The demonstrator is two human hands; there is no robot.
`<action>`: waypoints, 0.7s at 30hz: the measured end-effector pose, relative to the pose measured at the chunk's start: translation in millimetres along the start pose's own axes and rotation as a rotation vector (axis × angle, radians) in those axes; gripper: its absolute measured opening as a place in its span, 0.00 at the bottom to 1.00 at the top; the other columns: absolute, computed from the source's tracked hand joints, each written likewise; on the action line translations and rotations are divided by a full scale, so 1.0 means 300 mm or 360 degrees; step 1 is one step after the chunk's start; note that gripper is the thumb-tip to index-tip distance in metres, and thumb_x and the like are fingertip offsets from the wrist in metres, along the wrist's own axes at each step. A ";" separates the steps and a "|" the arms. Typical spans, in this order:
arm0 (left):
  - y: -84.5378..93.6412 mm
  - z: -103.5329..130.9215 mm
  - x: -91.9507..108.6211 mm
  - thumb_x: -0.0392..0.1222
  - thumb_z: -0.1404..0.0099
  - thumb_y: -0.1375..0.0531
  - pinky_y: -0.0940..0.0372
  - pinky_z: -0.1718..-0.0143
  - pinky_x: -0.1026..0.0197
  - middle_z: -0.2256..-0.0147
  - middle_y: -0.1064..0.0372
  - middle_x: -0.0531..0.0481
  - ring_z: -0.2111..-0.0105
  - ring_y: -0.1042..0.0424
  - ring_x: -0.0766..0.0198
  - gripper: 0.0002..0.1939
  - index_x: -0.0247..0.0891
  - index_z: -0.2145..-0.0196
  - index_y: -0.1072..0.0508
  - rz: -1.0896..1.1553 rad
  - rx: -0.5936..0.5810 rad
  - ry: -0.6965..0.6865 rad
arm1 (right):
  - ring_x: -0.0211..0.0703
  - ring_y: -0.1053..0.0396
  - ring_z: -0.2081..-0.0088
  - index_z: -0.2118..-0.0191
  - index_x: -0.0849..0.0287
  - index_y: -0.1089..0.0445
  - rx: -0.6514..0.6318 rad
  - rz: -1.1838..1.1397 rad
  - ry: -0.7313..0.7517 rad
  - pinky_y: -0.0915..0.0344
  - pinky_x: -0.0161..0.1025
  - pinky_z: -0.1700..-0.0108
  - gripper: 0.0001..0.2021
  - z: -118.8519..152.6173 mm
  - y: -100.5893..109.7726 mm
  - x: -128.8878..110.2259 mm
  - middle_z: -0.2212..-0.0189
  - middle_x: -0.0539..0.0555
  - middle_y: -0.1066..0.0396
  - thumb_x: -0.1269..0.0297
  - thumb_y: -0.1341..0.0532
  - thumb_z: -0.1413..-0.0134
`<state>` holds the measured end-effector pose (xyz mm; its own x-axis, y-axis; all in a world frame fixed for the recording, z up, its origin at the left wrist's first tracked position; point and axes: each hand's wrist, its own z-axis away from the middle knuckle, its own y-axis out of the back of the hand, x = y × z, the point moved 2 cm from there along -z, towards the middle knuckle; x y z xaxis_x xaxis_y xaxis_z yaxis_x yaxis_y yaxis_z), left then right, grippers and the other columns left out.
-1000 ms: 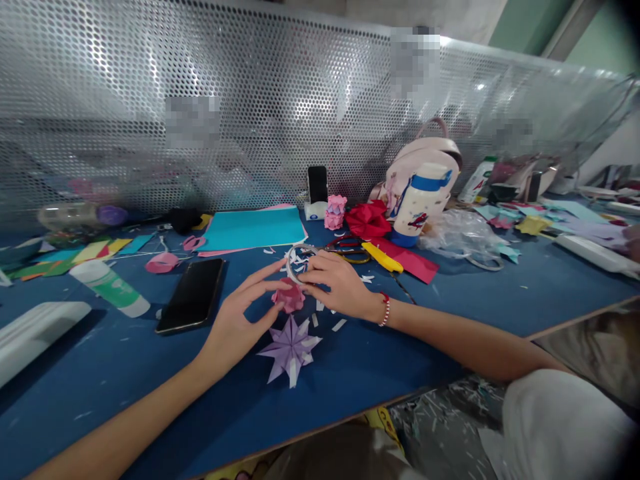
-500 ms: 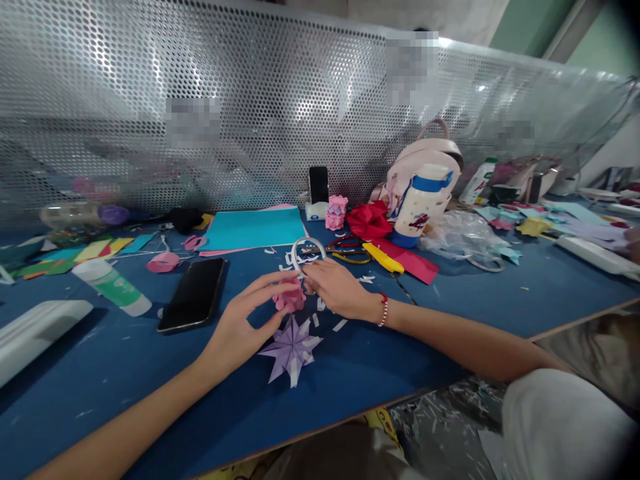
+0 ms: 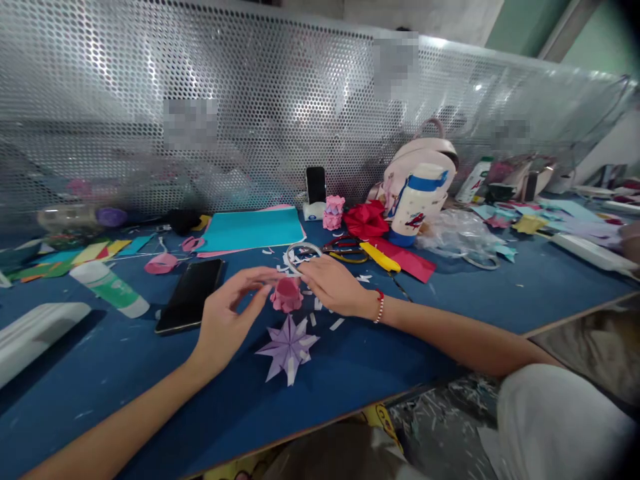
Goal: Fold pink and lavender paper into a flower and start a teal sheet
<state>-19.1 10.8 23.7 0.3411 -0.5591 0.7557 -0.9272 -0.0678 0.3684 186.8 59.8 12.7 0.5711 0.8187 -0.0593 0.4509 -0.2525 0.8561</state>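
My right hand [image 3: 337, 285] is closed on a pale ring-shaped roll of tape [image 3: 303, 248], which is tilted up above the table. My left hand [image 3: 235, 303] is beside it with fingers stretched out and thumb apart from them. Just right of the left thumb, a small pink folded-paper ring [image 3: 287, 295] stands on the table, the hand no longer around it. Nearer to me lies a purple folded-paper star [image 3: 289, 348] with white strips on several points. Loose white paper strips [image 3: 337, 324] are scattered around the hands.
A black phone [image 3: 193, 293] and a glue tube [image 3: 111, 288] lie to the left. Blue paper sheets [image 3: 254, 229] are behind. Scissors [image 3: 346, 250], a yellow cutter [image 3: 380, 257], red paper [image 3: 413, 260] and a bottle [image 3: 416, 207] stand or lie to the right.
My left hand has let go of the pink paper ring and drawn slightly left. The tape roll in my right hand has dipped lower and tilted flatter.
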 end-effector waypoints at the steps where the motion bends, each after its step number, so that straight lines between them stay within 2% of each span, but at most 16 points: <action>1: 0.008 -0.013 0.001 0.43 0.29 0.41 0.31 0.52 0.58 0.56 0.25 0.48 0.57 0.25 0.59 0.09 0.42 0.54 0.26 -0.0056 0.0066 -0.0010 | 0.47 0.35 0.62 0.58 0.62 0.35 -0.0004 0.0016 0.0002 0.42 0.43 0.56 0.14 -0.001 0.005 -0.003 0.64 0.58 0.29 0.66 0.56 0.29; 3: 0.023 -0.042 0.004 0.44 0.30 0.41 0.32 0.56 0.59 0.57 0.27 0.49 0.58 0.27 0.60 0.08 0.42 0.56 0.26 -0.0258 0.0080 -0.0068 | 0.47 0.35 0.62 0.58 0.61 0.35 -0.0005 0.0053 0.0018 0.42 0.43 0.56 0.14 -0.001 0.014 -0.009 0.65 0.58 0.29 0.66 0.56 0.29; 5: 0.024 -0.073 0.004 0.46 0.30 0.41 0.33 0.59 0.59 0.57 0.29 0.49 0.61 0.28 0.60 0.08 0.42 0.57 0.26 -0.0541 -0.0177 -0.0133 | 0.47 0.36 0.63 0.59 0.61 0.35 0.0005 0.0079 0.0059 0.42 0.43 0.57 0.13 0.000 0.018 -0.013 0.65 0.58 0.29 0.67 0.56 0.29; 8: 0.008 -0.108 0.004 0.48 0.30 0.40 0.36 0.59 0.57 0.57 0.28 0.49 0.58 0.28 0.56 0.10 0.41 0.57 0.27 -0.0860 -0.0515 -0.0249 | 0.46 0.36 0.62 0.57 0.62 0.35 0.0013 0.0116 0.0132 0.42 0.43 0.56 0.12 0.005 0.013 -0.013 0.64 0.58 0.29 0.68 0.55 0.30; 12: -0.029 -0.145 0.016 0.48 0.29 0.42 0.39 0.62 0.57 0.64 0.27 0.50 0.60 0.29 0.54 0.10 0.40 0.63 0.27 -0.1103 -0.0587 -0.0380 | 0.46 0.35 0.62 0.58 0.61 0.36 -0.0007 0.0162 0.0108 0.42 0.42 0.57 0.10 0.009 -0.002 -0.001 0.64 0.57 0.29 0.69 0.54 0.30; 17: -0.066 -0.171 0.036 0.39 0.29 0.45 0.42 0.64 0.58 0.69 0.30 0.50 0.64 0.31 0.57 0.12 0.39 0.71 0.30 -0.1110 -0.0657 -0.0488 | 0.44 0.37 0.65 0.64 0.60 0.37 0.0012 -0.0079 0.0001 0.43 0.41 0.59 0.13 0.002 0.006 0.022 0.68 0.55 0.31 0.65 0.53 0.29; 21: -0.064 -0.173 0.069 0.37 0.28 0.47 0.41 0.64 0.60 0.70 0.34 0.50 0.67 0.33 0.61 0.14 0.38 0.72 0.32 -0.0756 -0.0642 -0.0596 | 0.37 0.39 0.70 0.71 0.58 0.40 0.0079 -0.0798 -0.0117 0.44 0.36 0.63 0.16 -0.009 0.045 0.010 0.74 0.49 0.36 0.65 0.53 0.28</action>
<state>13.8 43.4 60.4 0.5496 -0.7955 0.2550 -0.5384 -0.1039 0.8363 192.7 60.3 25.4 0.3220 0.8076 -0.4940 0.7127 0.1366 0.6880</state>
